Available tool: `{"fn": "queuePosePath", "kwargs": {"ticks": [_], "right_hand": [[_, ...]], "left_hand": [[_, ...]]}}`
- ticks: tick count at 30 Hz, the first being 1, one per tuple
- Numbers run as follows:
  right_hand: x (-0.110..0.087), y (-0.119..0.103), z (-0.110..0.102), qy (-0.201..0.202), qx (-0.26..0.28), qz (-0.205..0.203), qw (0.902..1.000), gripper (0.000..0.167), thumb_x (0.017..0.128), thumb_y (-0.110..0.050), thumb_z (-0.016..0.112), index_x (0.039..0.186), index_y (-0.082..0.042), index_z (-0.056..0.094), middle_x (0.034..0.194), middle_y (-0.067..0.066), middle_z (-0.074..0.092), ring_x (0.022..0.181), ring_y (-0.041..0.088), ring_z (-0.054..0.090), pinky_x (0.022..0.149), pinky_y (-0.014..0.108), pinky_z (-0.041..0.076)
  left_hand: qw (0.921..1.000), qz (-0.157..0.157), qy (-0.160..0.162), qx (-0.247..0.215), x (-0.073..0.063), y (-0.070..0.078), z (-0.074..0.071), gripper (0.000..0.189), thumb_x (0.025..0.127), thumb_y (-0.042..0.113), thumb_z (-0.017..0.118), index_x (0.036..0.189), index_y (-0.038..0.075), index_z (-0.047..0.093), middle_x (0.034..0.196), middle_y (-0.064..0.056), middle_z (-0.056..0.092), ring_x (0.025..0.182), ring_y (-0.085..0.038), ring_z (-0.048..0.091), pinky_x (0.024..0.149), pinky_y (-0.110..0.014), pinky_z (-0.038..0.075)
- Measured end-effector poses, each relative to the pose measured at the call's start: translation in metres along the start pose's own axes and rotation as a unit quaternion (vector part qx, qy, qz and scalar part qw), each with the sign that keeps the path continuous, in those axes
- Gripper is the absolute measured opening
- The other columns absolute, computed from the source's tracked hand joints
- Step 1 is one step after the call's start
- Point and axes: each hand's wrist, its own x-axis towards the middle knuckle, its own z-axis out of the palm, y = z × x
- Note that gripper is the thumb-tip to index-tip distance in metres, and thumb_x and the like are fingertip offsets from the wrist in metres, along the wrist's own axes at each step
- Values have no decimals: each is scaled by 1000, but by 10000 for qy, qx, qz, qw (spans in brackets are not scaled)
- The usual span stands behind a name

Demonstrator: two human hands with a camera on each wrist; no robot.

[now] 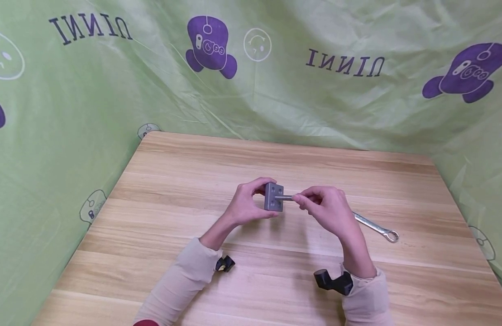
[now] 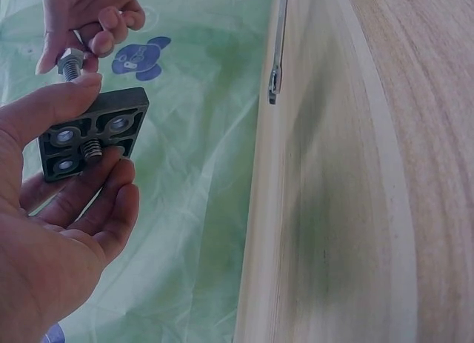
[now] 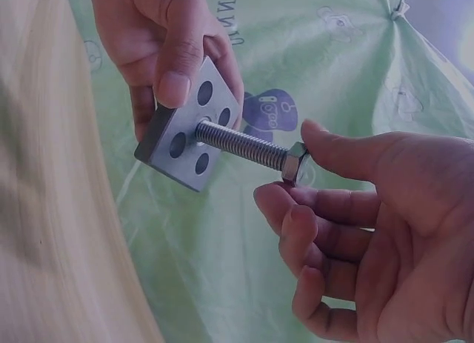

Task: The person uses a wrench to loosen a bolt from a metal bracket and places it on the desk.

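Note:
A grey square plate (image 3: 164, 152) with a hole near each corner is gripped at its edges by my left hand (image 1: 246, 203), above the table. A threaded hex bolt (image 3: 244, 147) runs through the plate's middle hole. On the plate's ribbed back, in the left wrist view, the bolt's tip (image 2: 92, 151) pokes out a short way. My right hand (image 1: 326, 208) pinches the hex head (image 3: 294, 164) between thumb and fingers. A long stretch of thread shows between the head and the plate.
A silver combination wrench (image 1: 375, 225) lies on the wooden table (image 1: 185, 181), to the right of my right hand and partly behind it. Green printed cloth (image 1: 275, 104) hangs around the table's back and sides. Each sleeve carries a black wrist mount (image 1: 334, 281).

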Motion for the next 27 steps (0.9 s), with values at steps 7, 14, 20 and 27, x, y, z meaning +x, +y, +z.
{"fn": "queuePosePath", "kwargs": {"ticks": [7, 14, 20, 27], "right_hand": [[-2, 0, 1, 377, 56, -549, 9978, 17, 82, -14, 80, 98, -7, 79, 79, 5, 75, 64, 4, 57, 57, 19, 47], [-3, 3, 3, 758, 202, -1432, 9866, 25, 72, 4, 82, 94, -8, 79, 91, 6, 76, 62, -2, 55, 64, 22, 53], [-3, 3, 3, 788, 238, -1649, 9829, 28, 71, 8, 82, 93, -8, 79, 93, 7, 76, 62, -3, 54, 63, 23, 54], [-3, 3, -1, 254, 113, -995, 9947, 32, 79, -11, 84, 110, -9, 76, 102, 8, 76, 67, 4, 59, 61, 20, 50]], "left_hand": [[10000, -9, -5, -34, 0, 0, 0, 71, 61, 5, 93, 126, 4, 63, 110, -16, 74, 95, -27, 71, 92, -53, 57], [10000, -9, 9, -57, 0, 0, 0, 71, 61, 4, 93, 125, 5, 63, 109, -16, 74, 95, -28, 70, 92, -52, 57], [10000, -15, 19, -26, 0, 0, 0, 70, 61, 3, 92, 124, 5, 63, 109, -16, 74, 95, -28, 70, 92, -49, 58], [10000, -25, -2, -30, 0, 0, 0, 71, 61, 4, 92, 126, 5, 63, 110, -16, 74, 96, -27, 70, 92, -47, 58]]}}
